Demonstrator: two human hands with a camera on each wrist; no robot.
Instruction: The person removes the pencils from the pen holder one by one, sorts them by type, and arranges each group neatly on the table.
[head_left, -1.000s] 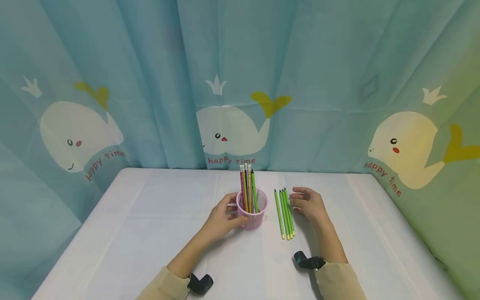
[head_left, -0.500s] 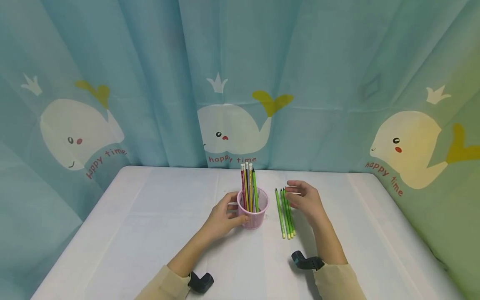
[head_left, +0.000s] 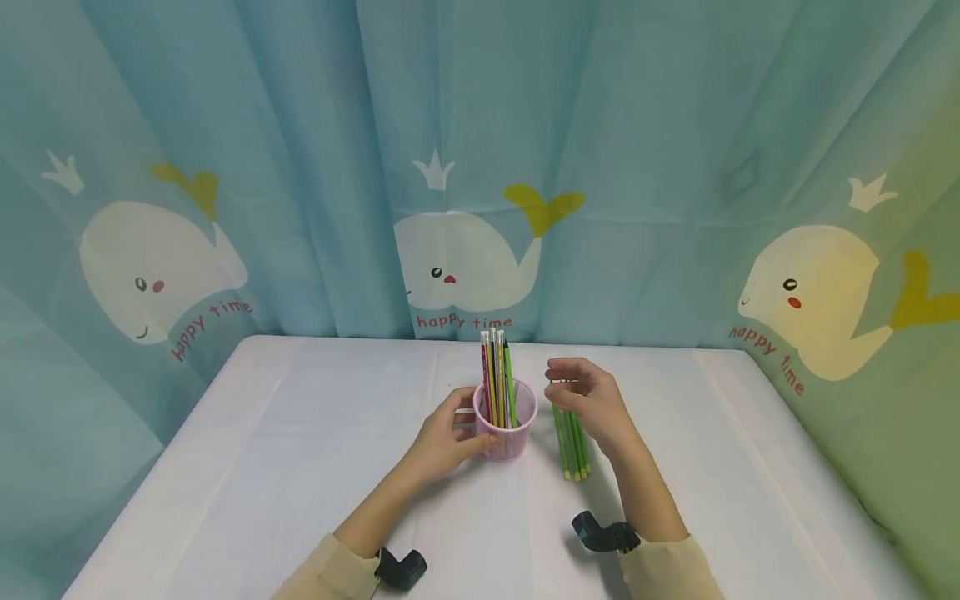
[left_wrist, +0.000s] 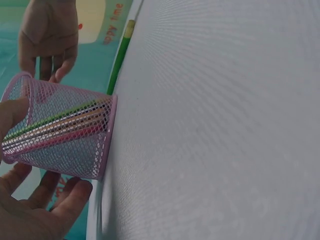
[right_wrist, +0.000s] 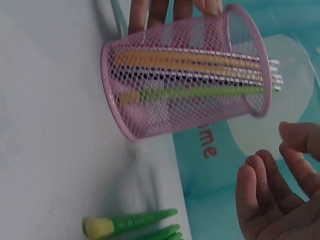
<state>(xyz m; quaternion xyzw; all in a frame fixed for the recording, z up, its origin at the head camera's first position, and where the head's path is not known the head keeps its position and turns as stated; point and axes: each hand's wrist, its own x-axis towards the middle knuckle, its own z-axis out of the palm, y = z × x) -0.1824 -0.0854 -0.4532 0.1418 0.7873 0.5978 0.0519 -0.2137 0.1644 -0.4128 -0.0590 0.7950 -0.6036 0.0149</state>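
Note:
My left hand (head_left: 438, 440) grips a pink mesh pencil cup (head_left: 508, 446) around its side, thumb in front and fingers behind. Upright on the table, the cup holds several pencils (head_left: 492, 379) leaning together: red, yellow and dark ones with erasers up, plus a green one with its point up. To the cup's right lie several green pencils (head_left: 572, 442) side by side, yellow eraser ends toward me. My right hand (head_left: 596, 407) hovers over their pointed ends and hides part of them. In the right wrist view its fingers (right_wrist: 272, 182) are loosely bent, with nothing between them.
A white cloth-covered table (head_left: 300, 467) spreads around the cup and pencils. Behind its far edge hangs a blue curtain (head_left: 645, 275) printed with whales. Each wrist wears a small black camera (head_left: 402, 569).
My right hand has moved left, from beside the loose green pencils to over their pointed ends. The left hand and the cup stay put.

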